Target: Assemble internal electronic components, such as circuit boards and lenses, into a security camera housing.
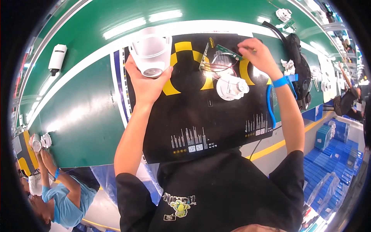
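Observation:
My left hand [145, 83] is wrapped around the lower part of a white, cup-shaped plastic housing [151, 52], its narrow end with small holes facing me. To the right, my right hand [255, 54] has its fingers curled together beside the end of a narrow green circuit board [227, 51]. What those fingers pinch, if anything, is hidden. Thin dark and reddish wires [220, 67] run from the boards to a round white part [232, 88] with a raised centre, lying on the black mat. A second narrow board [204, 57] stands tilted left of the wires.
The black and yellow printed mat [193, 112] covers the green table [85, 104]. A white cylindrical device [57, 58] lies far left. A black strap-like bundle [299, 65] and a blue cord [270, 106] border the right. A co-worker [69, 197] handles white parts at lower left.

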A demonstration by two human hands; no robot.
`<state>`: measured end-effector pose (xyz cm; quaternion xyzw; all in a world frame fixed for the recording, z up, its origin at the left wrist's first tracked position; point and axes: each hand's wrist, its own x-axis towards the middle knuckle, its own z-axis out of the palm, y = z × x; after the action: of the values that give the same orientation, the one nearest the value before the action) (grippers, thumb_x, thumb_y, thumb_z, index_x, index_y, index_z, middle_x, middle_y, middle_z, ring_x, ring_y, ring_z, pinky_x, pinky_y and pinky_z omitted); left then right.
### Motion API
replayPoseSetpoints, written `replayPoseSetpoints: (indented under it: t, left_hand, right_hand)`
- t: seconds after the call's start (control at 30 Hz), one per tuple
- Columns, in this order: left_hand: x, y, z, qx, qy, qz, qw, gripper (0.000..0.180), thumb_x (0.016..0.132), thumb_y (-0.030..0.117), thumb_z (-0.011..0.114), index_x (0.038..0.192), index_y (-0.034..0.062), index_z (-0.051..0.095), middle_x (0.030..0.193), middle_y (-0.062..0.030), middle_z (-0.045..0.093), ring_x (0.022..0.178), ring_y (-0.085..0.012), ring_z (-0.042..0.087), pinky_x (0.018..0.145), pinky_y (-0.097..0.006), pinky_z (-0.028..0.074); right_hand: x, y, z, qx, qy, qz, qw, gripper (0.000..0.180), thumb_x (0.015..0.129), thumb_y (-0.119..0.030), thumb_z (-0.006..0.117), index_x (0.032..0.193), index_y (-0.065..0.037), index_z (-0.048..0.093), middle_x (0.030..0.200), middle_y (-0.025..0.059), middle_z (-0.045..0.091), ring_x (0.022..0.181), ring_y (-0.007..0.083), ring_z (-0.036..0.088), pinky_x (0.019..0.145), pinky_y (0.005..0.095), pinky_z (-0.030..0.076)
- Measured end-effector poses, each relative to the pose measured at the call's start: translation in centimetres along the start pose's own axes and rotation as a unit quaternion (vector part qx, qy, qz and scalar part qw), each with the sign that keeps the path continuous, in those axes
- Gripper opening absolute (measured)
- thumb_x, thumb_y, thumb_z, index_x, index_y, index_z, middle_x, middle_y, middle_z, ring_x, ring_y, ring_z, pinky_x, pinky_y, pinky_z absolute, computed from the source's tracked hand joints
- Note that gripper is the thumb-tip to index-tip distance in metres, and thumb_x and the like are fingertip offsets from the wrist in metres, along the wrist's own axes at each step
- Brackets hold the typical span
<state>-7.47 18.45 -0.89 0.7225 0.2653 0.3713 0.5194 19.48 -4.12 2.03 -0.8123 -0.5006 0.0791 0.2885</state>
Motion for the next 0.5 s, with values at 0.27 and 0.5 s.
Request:
replayPoseSetpoints:
  t: [0.27, 0.5]
  left_hand:
    - [-0.2, 0.0, -0.3, -0.003, -0.007, 0.009, 1.0, 0.092, 0.059, 0.009, 0.086, 0.13, -0.0019, 0.027, 0.122, -0.0132, 0.041, 0.114, -0.0214, 0.046, 0.096, -0.034, 0.041]
    - [-0.4, -0.9, 0.1, 0.062, -0.026, 0.194, 0.979, 0.098, 0.056, 0.01, 0.087, 0.131, 0.0012, 0.024, 0.121, -0.0162, 0.043, 0.111, -0.0248, 0.05, 0.093, -0.037, 0.043]
  right_hand:
    - [6.3, -3.9, 1.4, -0.038, -0.216, -0.048, 0.974, 0.019, 0.08, -0.015, 0.069, 0.094, -0.003, 0.067, 0.079, 0.0122, 0.063, 0.07, 0.0232, 0.059, 0.066, 0.0335, 0.048]
    - [2.9, -7.4, -4.3, -0.037, -0.064, -0.013, 0.997, 0.015, 0.085, -0.004, 0.058, 0.1, 0.001, 0.059, 0.076, 0.0089, 0.054, 0.065, 0.0168, 0.06, 0.06, 0.0285, 0.047]
